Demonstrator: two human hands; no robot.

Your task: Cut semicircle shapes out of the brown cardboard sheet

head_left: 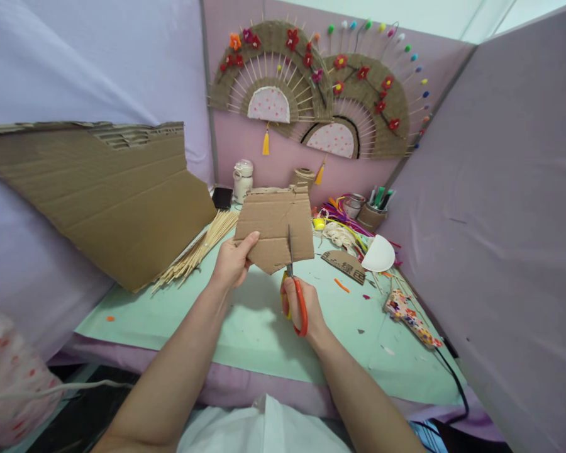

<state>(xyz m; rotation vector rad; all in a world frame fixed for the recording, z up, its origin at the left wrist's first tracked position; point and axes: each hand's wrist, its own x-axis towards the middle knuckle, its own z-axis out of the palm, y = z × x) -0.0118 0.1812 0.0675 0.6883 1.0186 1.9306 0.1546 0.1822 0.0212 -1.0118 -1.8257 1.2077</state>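
Observation:
My left hand (236, 257) grips a brown piece of corrugated cardboard (268, 223) by its lower left edge, thumb on the front face. The piece is held up over the table, with a torn top edge and a pointed bottom. In my right hand (306, 302) is a pair of scissors (302, 308) with red and yellow handles. Their blades point upward at the right part of the cardboard; one dark blade lies across its front, reaching in from the bottom edge. The other blade is hidden.
A large cardboard sheet (99, 201) leans at left beside a bundle of wooden sticks (198, 248). At right lie a half-round cardboard piece (344, 264), a white half disc (378, 253) and a flower-patterned glue gun (410, 318) with a cable. Decorated fans (273, 69) hang on the back wall.

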